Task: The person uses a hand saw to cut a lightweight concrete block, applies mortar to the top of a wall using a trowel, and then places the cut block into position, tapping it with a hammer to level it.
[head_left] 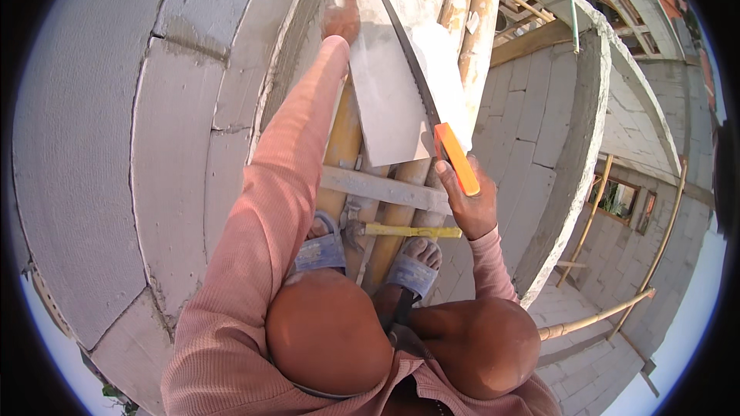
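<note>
A handsaw's orange handle (456, 160) is gripped in my right hand (472, 199), fingers wrapped round it. Its long dark toothed blade (406, 42) runs away from me, along the right part of a light grey concrete block (385, 100). Whether the teeth sit in a cut cannot be made out. My left hand (341, 19) holds the block's far left part, thumb stretched along the top and the other fingers bent toward the left edge, partly hidden. Strong sunlight washes out the surface right of the blade.
Bamboo poles (482, 31) and a wooden crosspiece (385, 189) form the platform under my sandalled feet. A yellow-handled hammer (412, 231) lies between them. A grey block wall (177, 108) rises on the left. At right, a wall edge (574, 162) borders a drop to a lower room.
</note>
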`<state>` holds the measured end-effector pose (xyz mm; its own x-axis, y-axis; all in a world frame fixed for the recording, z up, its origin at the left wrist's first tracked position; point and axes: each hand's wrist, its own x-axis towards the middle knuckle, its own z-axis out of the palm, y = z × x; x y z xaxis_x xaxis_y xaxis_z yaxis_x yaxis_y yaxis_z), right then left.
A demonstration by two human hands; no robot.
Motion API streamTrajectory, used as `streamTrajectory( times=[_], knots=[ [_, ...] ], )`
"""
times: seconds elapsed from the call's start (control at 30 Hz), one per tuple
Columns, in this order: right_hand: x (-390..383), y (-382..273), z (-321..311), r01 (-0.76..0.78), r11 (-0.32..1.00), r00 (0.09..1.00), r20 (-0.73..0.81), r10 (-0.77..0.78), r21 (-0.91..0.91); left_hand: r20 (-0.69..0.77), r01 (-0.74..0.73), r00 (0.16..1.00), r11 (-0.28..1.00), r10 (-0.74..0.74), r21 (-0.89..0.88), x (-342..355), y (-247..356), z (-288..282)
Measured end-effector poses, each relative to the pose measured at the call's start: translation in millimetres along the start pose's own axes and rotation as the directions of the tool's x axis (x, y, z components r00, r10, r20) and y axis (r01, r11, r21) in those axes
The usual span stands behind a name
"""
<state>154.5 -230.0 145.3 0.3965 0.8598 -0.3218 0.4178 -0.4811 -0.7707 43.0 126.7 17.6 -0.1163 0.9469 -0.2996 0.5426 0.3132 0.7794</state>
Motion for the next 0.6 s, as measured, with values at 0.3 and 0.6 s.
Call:
streamTrajectory(
  times=[0.3, 0.6],
  knots=[
    [-16.2, 18.9, 18.9, 0.381, 0.892, 0.863, -0.253, -0.438, -0.244, 0.028, -0.038, 0.999, 0.999, 0.038, -0.027, -10.7, 7.4, 5.2],
    [45.0, -39.9, 27.8, 0.263, 0.962, 0.946, -0.178, -0.271, -0.069, -0.056, -0.039, 0.998, 0.998, 0.037, -0.044, 10.4, -0.9, -11.4]
  ],
)
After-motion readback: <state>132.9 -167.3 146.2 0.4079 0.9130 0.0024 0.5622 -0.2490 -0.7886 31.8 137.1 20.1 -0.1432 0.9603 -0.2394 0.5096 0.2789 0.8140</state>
